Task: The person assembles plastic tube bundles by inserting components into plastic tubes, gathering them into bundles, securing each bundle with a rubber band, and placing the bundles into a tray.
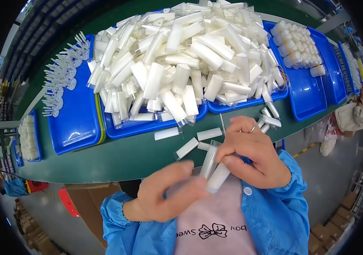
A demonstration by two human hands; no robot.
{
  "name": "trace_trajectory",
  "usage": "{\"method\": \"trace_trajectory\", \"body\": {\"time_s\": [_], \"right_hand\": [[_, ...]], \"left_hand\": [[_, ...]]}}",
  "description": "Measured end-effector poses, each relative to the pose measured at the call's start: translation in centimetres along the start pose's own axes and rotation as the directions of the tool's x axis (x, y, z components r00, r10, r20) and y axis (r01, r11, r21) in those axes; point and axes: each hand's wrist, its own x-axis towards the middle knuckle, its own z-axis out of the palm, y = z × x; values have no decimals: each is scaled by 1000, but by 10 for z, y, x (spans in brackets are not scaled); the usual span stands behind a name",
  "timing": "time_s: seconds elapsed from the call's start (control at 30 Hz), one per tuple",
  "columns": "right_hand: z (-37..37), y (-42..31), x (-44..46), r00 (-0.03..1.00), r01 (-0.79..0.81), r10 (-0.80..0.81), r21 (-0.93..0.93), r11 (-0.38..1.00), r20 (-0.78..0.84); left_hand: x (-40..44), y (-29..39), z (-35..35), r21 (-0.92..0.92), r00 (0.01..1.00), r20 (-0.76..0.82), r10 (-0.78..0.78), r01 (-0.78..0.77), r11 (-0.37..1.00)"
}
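Observation:
My right hand [253, 155] is closed on a white tube [219, 177] and a clear plastic sleeve [209, 160], which lie side by side in front of my chest. My left hand [162, 191], blurred by motion, is beside their lower ends, with thumb and fingers apart and nothing visible between them. Just beyond my hands, several loose white tubes [187, 148] in clear sleeves lie on the green table [139, 155]. Behind them rises a big heap of similar sleeved tubes [177, 63].
The heap rests in blue trays [249, 102]. To the left, a blue tray [73, 127] holds white parts with thin stems [62, 70]. On the right, white round parts [296, 44] fill the back of another blue tray [309, 95]. A cardboard box [90, 204] stands below the table edge.

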Motion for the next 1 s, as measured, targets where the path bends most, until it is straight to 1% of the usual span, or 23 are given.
{"method": "trace_trajectory", "body": {"time_s": [0.03,0.07,0.1,0.13,0.17,0.2,0.27,0.3,0.33,0.37,0.4,0.43,0.47,0.5,0.53,0.57,0.6,0.63,0.67,0.73,0.83,0.93,1.0], "right_hand": [[1,-1,-1,1000,1,0,-104,995,6],[2,-3,-1,1000,4,-1,-208,978,14],[5,-5,-2,1000,8,-4,-208,978,21],[8,-7,-2,996,59,-42,-234,970,78],[10,-7,-1,987,114,-81,-256,960,137],[9,-8,3,985,124,-87,-255,959,149],[4,-8,11,995,87,-82,-127,988,50],[2,-5,16,996,54,-65,-163,985,-64],[-1,0,20,997,51,-58,-160,986,-42],[-2,8,23,998,-5,-22,-392,920,-65],[-2,15,27,995,-60,4,-599,799,-95],[2,25,30,997,-56,12,-595,802,-78],[7,36,32,995,-93,78,-731,676,-54],[10,44,35,988,-115,144,-845,523,-46],[12,47,40,988,-114,148,-845,523,-42],[12,50,46,993,-57,118,-893,447,-5],[13,51,50,995,-4,90,-931,365,31],[15,49,55,994,5,105,-943,334,42],[16,49,58,994,-4,107,-945,327,32],[18,53,61,995,56,64,-948,314,80],[21,54,63,993,55,85,-955,292,84],[22,60,69,988,33,141,-976,217,65],[21,64,70,991,33,117,-974,225,61]], "left_hand": [[1,0,3,17,990,-68,-122,123,992],[0,-2,8,18,990,-73,-123,124,992],[-2,-4,12,-411,899,167,-405,437,800],[-1,-6,15,-647,719,483,-499,677,349],[4,-11,15,-567,579,731,-360,810,151],[-1,-14,21,-575,585,723,-369,805,149],[-16,-22,39,-555,556,829,-57,807,-203],[-6,-14,31,-529,531,841,-98,775,-346],[-1,-12,25,-538,541,835,-104,761,-363],[2,-12,20,-520,529,846,-65,794,-315],[0,-11,17,-500,512,859,-27,825,-264],[-5,-6,19,-524,531,846,-53,807,-272],[-8,-4,20,-527,534,843,-58,801,-285],[-11,-2,21,-572,572,817,-72,786,-234],[-13,-2,19,-613,609,789,-82,770,-177],[-14,-1,15,-613,610,789,-79,770,-179],[-13,0,9,-598,598,798,-79,768,-228],[-13,1,5,-581,585,807,-76,767,-274],[-17,1,3,-578,584,809,-66,771,-268],[-25,2,0,-636,639,763,-100,713,-295],[-33,0,-2,-663,662,741,-113,694,-282],[-36,-1,-6,-661,664,741,-103,693,-287],[-38,-1,-9,-658,663,744,-88,702,-273]]}}
